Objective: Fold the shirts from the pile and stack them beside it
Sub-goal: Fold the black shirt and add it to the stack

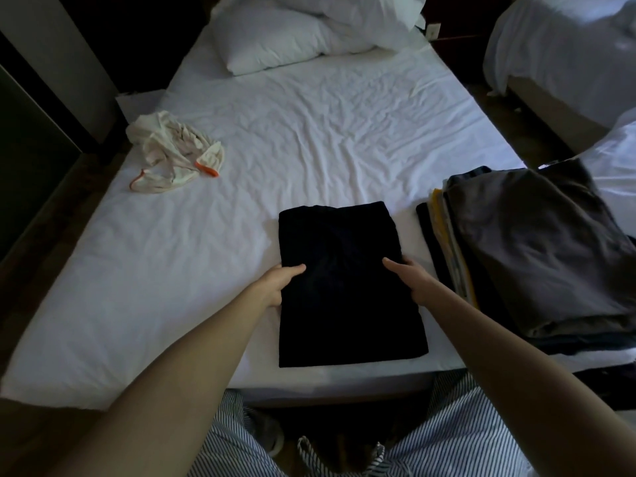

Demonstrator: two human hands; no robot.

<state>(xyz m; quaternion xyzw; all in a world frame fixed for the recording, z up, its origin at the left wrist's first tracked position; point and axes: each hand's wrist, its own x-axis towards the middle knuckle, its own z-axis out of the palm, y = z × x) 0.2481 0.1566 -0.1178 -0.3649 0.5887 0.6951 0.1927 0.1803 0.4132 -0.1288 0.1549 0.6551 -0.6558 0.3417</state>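
The black shirt (347, 304) lies between left hand (278, 282) and right hand (411, 277), edges pinched.

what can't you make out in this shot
Head view only.
- Fingers of the left hand and right hand: tucked under the black shirt.
- Stack: right side cut off by the frame edge; lower layers covered by the grey top piece.
- Cream garment: crumpled, so its type is unclear.
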